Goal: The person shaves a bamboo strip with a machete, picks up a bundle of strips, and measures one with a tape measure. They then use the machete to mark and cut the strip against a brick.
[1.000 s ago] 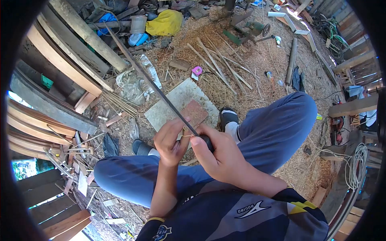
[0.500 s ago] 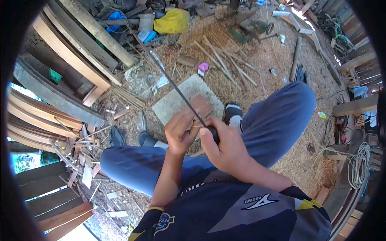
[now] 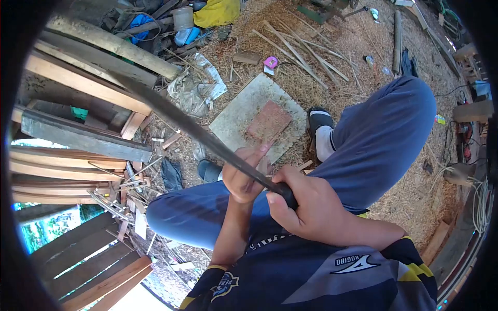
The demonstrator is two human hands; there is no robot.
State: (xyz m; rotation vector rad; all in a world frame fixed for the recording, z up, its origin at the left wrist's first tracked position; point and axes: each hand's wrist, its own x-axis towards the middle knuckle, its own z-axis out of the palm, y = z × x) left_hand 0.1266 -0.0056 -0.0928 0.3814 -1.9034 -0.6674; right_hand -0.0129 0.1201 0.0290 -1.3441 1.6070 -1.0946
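The right hand (image 3: 314,207) closes firmly around the black handle (image 3: 288,196) of a long blade (image 3: 192,127), thumb laid along its near side. The blade slants from that fist across the space over the lap toward the far left, its outer end blurred against the timbers there. Just left of the handle, the left hand (image 3: 238,180) is raised behind the blade, fingers curled, with one fingertip showing past the blade's far edge. The blade hides much of this hand, so I cannot tell whether it holds anything or touches the metal.

Farther out, between the person's feet, a pale board (image 3: 233,111) lies on the littered ground with a reddish flat piece (image 3: 271,122) on top. A pink tape measure (image 3: 271,63) sits just beyond the board's far corner. To the right of it lie thin wooden strips (image 3: 303,49), loosely crossed — clear plastic sheeting (image 3: 187,96) is crumpled on the board's left. A yellow cloth (image 3: 218,13) lies at the far side, beside a pale bucket (image 3: 183,19). Curved planks (image 3: 67,166) are stacked along the left; a coil of cord (image 3: 482,207) hangs at the right edge.
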